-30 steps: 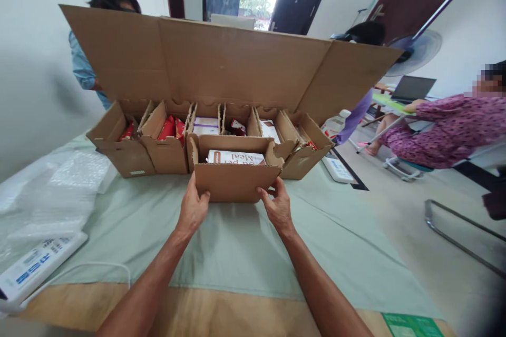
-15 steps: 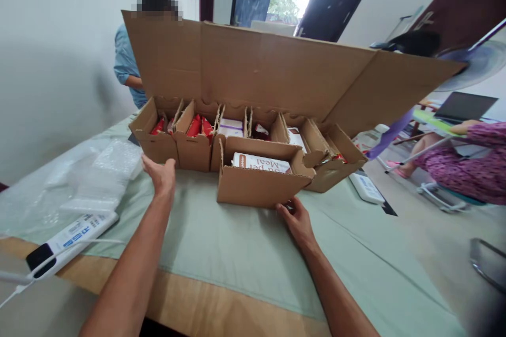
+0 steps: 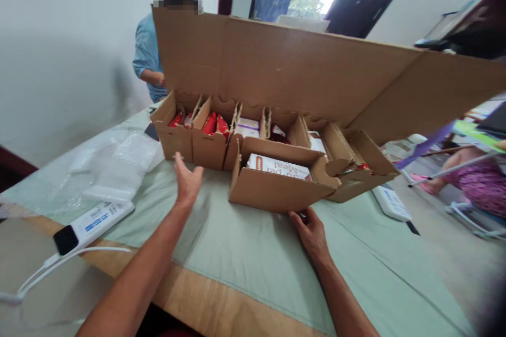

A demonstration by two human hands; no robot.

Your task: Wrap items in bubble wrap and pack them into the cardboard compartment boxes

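A small cardboard box (image 3: 276, 189) stands in front of a row of cardboard bins on the cloth-covered table. Inside it lies a white pack (image 3: 279, 166) printed "Super Meal". My right hand (image 3: 314, 234) rests by the lower right corner of this box, thumb and fingers apart and partly curled, with the fingertips at its bottom edge. My left hand (image 3: 187, 181) is open above the cloth, in front of the left bins and touching neither them nor the small box. Red packets (image 3: 215, 124) and a white-and-purple pack (image 3: 248, 126) sit in the bins. A tall cardboard panel (image 3: 284, 68) rises behind them.
Crumpled bubble wrap (image 3: 130, 160) lies on the left of the table. Near it is a white power bank-like device (image 3: 95, 224) with a cable; a similar white device (image 3: 391, 202) lies on the right. One person (image 3: 146, 47) stands behind the panel; another (image 3: 478, 181) sits at right.
The view has shifted, so most things appear farther right. My left hand has come a little nearer to the small box. My right hand stays by its lower corner.
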